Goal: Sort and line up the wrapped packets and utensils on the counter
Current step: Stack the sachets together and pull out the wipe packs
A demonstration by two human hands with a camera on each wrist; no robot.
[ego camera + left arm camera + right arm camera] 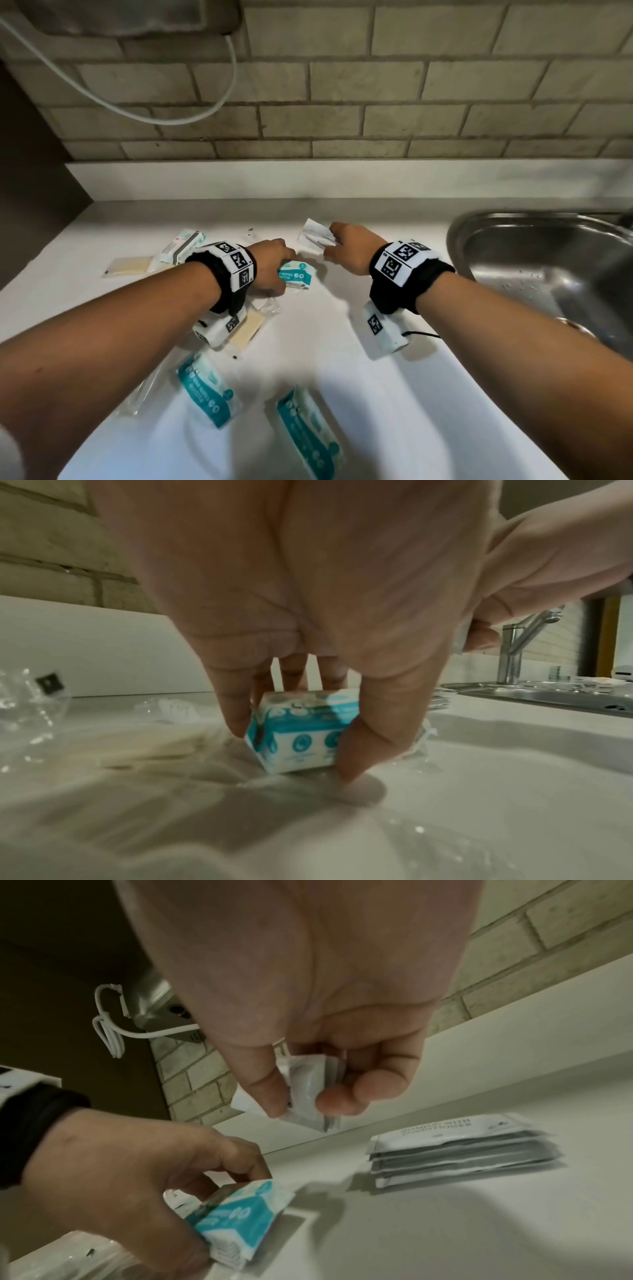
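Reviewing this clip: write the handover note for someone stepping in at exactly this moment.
Left hand: grips a teal wipes packet on the counter.
Right hand: pinches a small white sachet above the counter.
Done: a stack of white sachets sits near the back wall.
Left: two teal wipes packets lie at the near edge, clear-wrapped utensils under the left wrist, another clear packet and a white-green packet at far left. All loose, not lined up.

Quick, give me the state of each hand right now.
Left hand: fingers and thumb grip a teal-and-white wipes packet against the counter.
Right hand: thumb and fingers pinch a small white sachet above the counter.
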